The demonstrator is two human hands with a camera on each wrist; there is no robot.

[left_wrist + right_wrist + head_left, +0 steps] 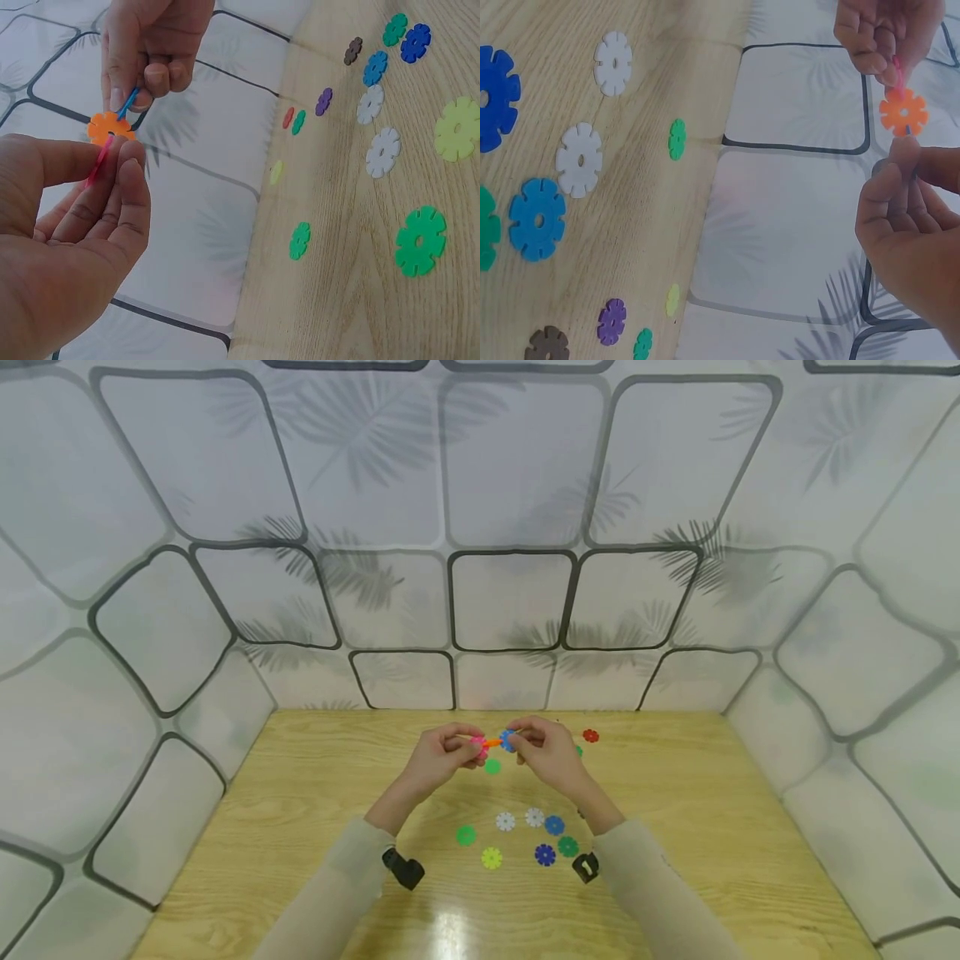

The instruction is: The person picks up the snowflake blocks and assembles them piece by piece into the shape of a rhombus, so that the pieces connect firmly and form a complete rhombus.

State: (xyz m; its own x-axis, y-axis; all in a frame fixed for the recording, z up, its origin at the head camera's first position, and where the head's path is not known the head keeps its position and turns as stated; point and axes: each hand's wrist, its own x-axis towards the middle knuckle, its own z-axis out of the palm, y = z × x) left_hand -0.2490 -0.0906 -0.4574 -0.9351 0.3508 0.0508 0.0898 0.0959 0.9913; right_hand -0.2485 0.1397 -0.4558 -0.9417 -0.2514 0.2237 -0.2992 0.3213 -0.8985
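In the head view my left hand (442, 752) pinches a pink notched plastic disc (479, 747) between thumb and fingers. Opposite it, a blue notched disc (507, 741) is pinched by my right hand (553, 757). An orange notched disc (892, 114) sits between the two, with the pink and blue ones at its opposite edges. The three form a short chain held above the table. Both wrist views show the pink and blue discs edge-on, partly hidden by fingertips; how deep their slots engage I cannot tell.
Loose notched discs lie flat on the wooden table (300, 860): white (506, 821), green (466, 835), yellow (491, 858), dark blue (545, 855), and a red one (591, 736) farther back. Patterned panels (510, 602) enclose the table's back and sides.
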